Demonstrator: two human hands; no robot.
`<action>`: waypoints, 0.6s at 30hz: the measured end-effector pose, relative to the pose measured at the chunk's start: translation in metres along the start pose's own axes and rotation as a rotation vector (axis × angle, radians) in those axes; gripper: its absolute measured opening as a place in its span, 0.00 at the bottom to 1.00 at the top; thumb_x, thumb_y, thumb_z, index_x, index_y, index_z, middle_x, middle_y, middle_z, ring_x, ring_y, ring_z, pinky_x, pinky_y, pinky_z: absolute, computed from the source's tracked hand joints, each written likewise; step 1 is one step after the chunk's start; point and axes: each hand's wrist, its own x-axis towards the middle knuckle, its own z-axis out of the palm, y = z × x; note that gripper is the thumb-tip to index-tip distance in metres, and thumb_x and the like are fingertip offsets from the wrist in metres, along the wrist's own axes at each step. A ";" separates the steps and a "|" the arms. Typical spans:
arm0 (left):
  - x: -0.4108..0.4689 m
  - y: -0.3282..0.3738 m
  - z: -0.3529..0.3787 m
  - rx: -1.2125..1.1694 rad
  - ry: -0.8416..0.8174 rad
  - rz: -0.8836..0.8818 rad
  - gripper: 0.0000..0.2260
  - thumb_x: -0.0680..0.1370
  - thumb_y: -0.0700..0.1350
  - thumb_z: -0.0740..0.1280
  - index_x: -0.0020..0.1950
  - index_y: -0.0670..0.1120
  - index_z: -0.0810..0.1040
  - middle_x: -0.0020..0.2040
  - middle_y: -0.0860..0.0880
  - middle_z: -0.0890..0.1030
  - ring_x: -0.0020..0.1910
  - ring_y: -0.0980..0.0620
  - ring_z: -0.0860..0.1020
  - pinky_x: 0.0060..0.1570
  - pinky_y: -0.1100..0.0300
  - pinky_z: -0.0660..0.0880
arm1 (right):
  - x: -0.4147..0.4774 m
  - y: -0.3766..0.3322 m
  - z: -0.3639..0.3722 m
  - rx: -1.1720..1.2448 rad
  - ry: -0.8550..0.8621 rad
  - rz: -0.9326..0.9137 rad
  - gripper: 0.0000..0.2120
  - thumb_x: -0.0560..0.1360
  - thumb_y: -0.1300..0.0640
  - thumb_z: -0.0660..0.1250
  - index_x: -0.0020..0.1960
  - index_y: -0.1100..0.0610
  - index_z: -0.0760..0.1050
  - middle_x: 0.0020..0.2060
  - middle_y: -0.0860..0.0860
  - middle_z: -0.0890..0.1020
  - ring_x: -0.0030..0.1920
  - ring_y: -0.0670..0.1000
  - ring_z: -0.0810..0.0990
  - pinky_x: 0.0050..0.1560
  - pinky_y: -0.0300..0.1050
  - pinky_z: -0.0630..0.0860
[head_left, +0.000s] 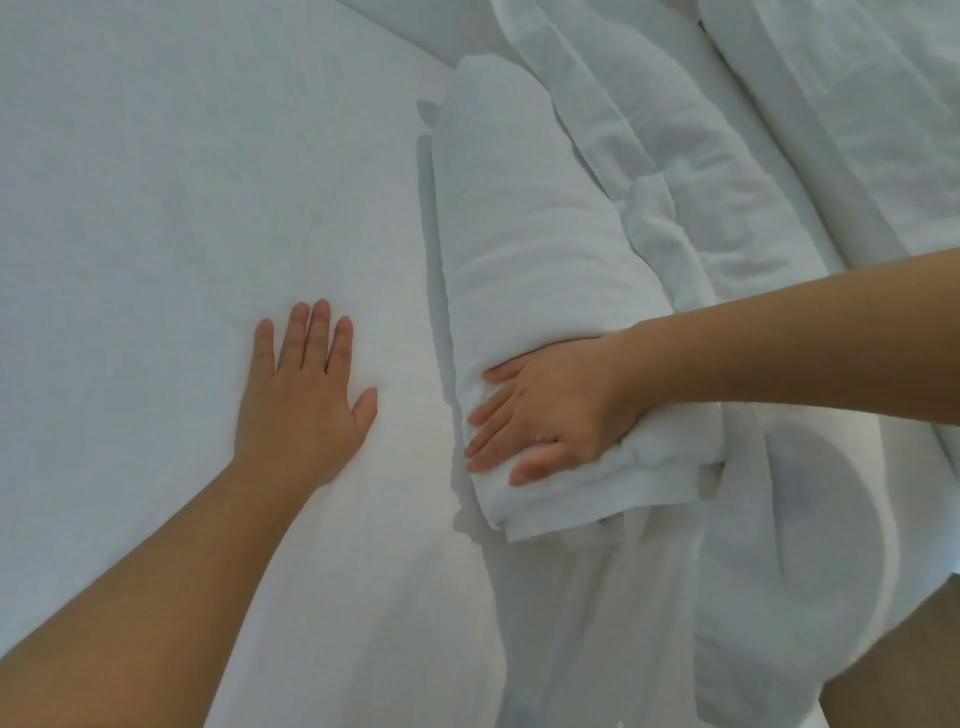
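A white bed sheet (156, 208) lies smooth across the mattress on the left. My left hand (306, 395) rests flat on it, fingers straight and spread. To its right a folded white duvet (519, 234) forms a long thick roll running away from me. My right hand (540, 421) presses flat on the near end of that roll, fingers straight and pointing left.
Crumpled white bedding (691, 171) lies beyond the roll at the upper right, and a white pillow (857, 78) sits at the far right. The bed's near corner (810, 561) hangs at the lower right, with dark floor beyond it.
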 end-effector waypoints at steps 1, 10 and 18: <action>0.004 0.000 0.001 0.007 0.000 -0.002 0.34 0.79 0.61 0.41 0.79 0.42 0.47 0.80 0.42 0.47 0.79 0.44 0.45 0.75 0.44 0.37 | 0.001 0.008 -0.001 -0.026 0.017 0.011 0.29 0.81 0.38 0.41 0.78 0.45 0.56 0.77 0.39 0.59 0.78 0.43 0.52 0.77 0.49 0.41; 0.082 0.000 0.009 0.041 0.021 -0.053 0.37 0.77 0.64 0.36 0.79 0.41 0.42 0.79 0.41 0.42 0.78 0.45 0.40 0.74 0.42 0.37 | 0.024 0.089 -0.018 -0.178 0.083 0.107 0.27 0.83 0.42 0.42 0.79 0.51 0.54 0.79 0.46 0.55 0.78 0.45 0.49 0.78 0.48 0.42; 0.151 -0.003 0.014 0.046 0.038 -0.092 0.36 0.78 0.63 0.37 0.79 0.40 0.43 0.80 0.41 0.44 0.78 0.46 0.41 0.74 0.40 0.37 | 0.041 0.142 -0.046 -0.352 0.169 0.233 0.28 0.83 0.43 0.39 0.79 0.52 0.54 0.78 0.46 0.56 0.78 0.48 0.51 0.76 0.48 0.42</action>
